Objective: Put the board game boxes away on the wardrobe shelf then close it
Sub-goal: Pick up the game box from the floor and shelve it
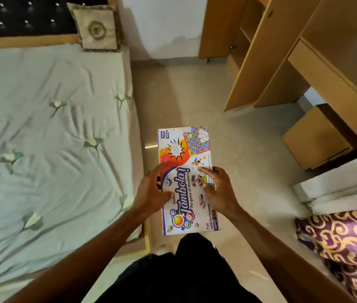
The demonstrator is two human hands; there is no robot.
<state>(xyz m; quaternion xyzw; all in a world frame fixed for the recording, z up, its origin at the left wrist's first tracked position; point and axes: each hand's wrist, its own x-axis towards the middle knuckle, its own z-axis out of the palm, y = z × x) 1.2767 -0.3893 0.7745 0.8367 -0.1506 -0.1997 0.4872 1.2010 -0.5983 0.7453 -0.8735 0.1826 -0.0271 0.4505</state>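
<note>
A colourful Tambola board game box is held flat above the floor in front of me, its long side pointing away. My left hand grips its left edge with the thumb on top. My right hand holds the right edge, fingers spread over the lid. The wooden wardrobe stands at the upper right with its door swung open and bare shelves partly visible inside. Whether more boxes lie under this one I cannot tell.
A bed with a pale flowered sheet fills the left side, a cushion at its head. A wooden desk with a drawer unit is at the right. A purple and gold patterned cloth lies at the lower right. Tiled floor runs between bed and wardrobe.
</note>
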